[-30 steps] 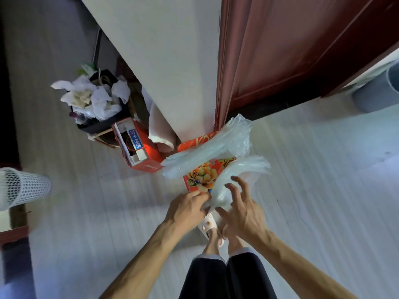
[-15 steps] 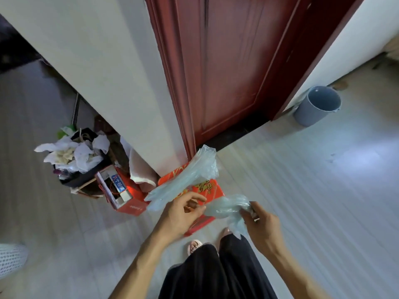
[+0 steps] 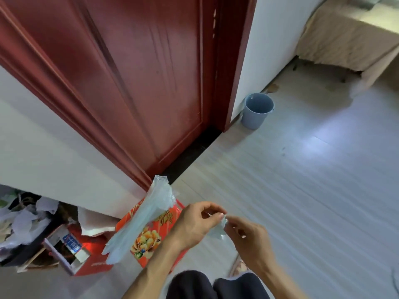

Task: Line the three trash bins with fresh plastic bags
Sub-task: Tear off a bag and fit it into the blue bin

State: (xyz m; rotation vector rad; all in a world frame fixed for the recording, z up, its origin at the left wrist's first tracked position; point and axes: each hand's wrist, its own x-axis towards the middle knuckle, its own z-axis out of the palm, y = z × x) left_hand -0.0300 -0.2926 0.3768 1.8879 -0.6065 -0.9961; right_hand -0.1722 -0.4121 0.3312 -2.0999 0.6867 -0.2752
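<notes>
Fresh plastic bag [image 3: 217, 231]: bunched, the left hand [image 3: 195, 225] and right hand [image 3: 248, 240] are pinching it between them. Blue bin [image 3: 257, 111]: well apart by the door frame, is standing unlined. Lining here seemingly not yet begun.

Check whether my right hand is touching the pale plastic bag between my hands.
Touching. The head view shows the right hand pinching the thin pale translucent plastic bag; the left hand pinches it too.

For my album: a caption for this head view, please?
The left hand and right hand pinch a plastic bag; an unlined blue bin stands beside the red door.
</notes>
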